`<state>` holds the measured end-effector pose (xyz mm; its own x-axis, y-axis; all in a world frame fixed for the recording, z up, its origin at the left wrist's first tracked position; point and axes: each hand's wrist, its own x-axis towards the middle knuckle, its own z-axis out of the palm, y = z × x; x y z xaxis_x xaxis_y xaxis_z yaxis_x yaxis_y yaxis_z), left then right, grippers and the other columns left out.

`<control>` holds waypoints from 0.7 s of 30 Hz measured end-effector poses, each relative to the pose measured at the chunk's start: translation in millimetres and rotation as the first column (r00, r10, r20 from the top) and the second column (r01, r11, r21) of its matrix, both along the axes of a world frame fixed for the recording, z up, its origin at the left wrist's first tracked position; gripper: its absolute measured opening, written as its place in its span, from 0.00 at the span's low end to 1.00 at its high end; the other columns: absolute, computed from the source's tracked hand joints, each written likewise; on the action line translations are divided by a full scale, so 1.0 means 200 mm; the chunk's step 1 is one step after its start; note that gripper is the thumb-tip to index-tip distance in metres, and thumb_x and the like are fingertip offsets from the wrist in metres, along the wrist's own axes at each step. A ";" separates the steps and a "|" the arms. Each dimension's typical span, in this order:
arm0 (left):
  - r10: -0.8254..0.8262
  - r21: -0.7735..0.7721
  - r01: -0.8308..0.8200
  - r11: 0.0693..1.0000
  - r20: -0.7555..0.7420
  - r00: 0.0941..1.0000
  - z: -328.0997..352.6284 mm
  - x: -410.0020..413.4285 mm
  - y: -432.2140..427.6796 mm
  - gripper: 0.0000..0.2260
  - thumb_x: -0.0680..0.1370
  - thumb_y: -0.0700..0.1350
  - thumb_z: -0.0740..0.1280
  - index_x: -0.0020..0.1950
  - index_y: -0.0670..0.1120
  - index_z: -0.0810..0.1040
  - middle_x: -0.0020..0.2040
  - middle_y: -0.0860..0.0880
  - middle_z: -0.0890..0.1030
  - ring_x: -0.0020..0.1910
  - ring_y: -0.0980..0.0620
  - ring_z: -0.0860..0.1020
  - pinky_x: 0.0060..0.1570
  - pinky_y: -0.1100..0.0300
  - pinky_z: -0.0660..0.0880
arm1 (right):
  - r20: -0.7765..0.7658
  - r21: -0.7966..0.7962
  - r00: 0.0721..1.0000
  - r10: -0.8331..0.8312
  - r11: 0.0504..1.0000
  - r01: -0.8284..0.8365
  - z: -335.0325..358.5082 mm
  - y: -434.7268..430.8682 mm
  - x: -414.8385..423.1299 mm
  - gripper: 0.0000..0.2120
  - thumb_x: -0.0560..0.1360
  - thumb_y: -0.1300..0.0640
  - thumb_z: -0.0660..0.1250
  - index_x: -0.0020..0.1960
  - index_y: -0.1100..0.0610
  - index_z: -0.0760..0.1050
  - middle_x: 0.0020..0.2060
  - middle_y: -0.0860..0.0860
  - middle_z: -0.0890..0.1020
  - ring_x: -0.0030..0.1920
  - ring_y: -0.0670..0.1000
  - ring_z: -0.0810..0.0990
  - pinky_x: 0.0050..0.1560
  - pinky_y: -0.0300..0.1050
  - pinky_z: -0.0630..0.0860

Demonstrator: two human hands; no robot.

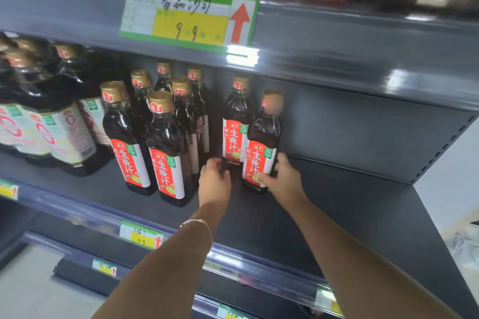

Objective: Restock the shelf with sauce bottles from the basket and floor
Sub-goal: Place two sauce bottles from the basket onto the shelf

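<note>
Far left on the shelf [350,210] are big wrapped bottles [59,132], then a bunch of gold-capped sauce bottles [166,142] with red labels. My left hand [215,180] is at the foot of the back bottle [237,116], fingers loosely bent, and honestly I can't tell if it's got a grip. My right hand [283,179] is wrapped round the bottom of the front bottle [263,137], thumb on the label. It's standing upright just beside the back one.

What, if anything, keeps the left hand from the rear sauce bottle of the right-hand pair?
Probably nothing, so yes: the left hand sits at the base of the rear sauce bottle, whose left side is clear. The front sauce bottle, gripped by the right hand, stands right of that path.
</note>
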<state>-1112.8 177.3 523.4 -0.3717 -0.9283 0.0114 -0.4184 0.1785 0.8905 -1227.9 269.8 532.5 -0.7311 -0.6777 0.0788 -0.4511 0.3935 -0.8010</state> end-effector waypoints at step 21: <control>-0.172 -0.042 0.186 0.982 0.219 0.960 0.08 0.26 0.08 0.24 0.77 0.39 0.62 0.72 0.45 0.62 0.65 0.44 0.75 0.61 0.43 0.75 0.59 0.52 0.73 | 0.033 0.052 0.995 0.093 0.994 -0.095 0.05 -0.21 0.30 0.24 0.73 0.55 0.70 0.63 0.60 0.63 0.60 0.57 0.78 0.58 0.58 0.78 0.51 0.48 0.76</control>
<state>-1060.5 192.8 538.6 -0.5318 -0.8463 -0.0314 -0.5539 0.3195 0.7688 -1168.8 227.1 542.8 -0.6657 -0.7460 0.0191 -0.4634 0.3933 -0.7941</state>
